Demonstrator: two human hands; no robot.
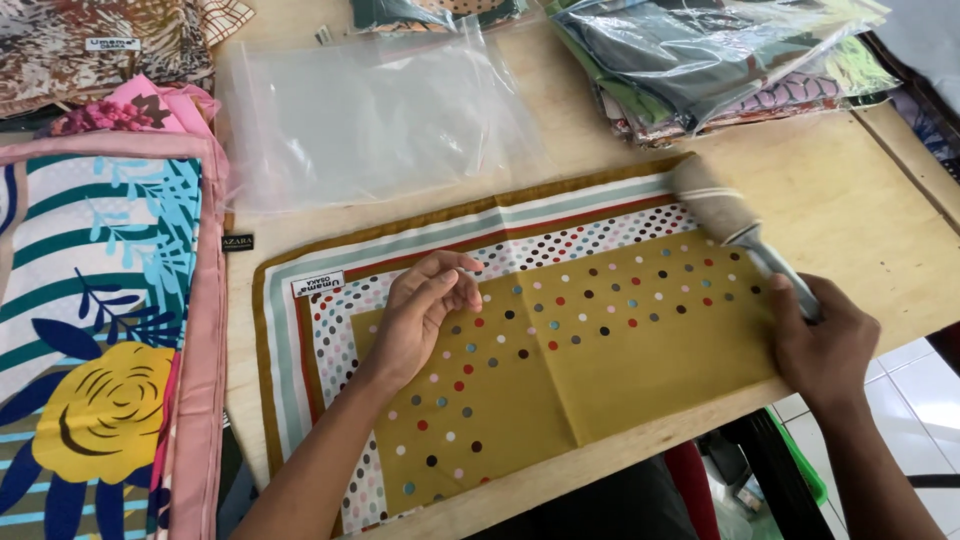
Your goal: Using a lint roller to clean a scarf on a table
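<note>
Working left to right from my viewpoint: well to the left of my left hand (425, 310) lies a floral scarf (100, 330) with a yellow rose, blue leaves and a pink border, spread flat on the counter (850, 200). Beyond the left hand, toward the far edge, sits an empty clear plastic bag (370, 115), lying flat and apart from the hand. The left hand rests palm-down, fingers loosely curled and closed on nothing, pressing on the folded mustard scarf (560, 350) with coloured dots. This scarf lies directly under the hand and runs to its right, with its long axis going from the near-left edge of the counter up toward the far right. A small white label (317, 284) is sewn at the corner just to the left of the hand. The far-right corner of the scarf is where the roller head (706, 197) of a lint roller makes contact; the head appears blurred, so I cannot tell its surface detail. My right hand (820, 340) is clamped around the grey handle (785, 275) of that roller, at the right edge of the scarf, with the roller extending up and to the left from the fist. Thus the scarf lies to the left of the right hand and under the left hand; the right hand is nearer the roller head, the left nearer the label. Beyond the right hand, a stack of bagged scarves (720, 60) sits at the far edge.
</note>
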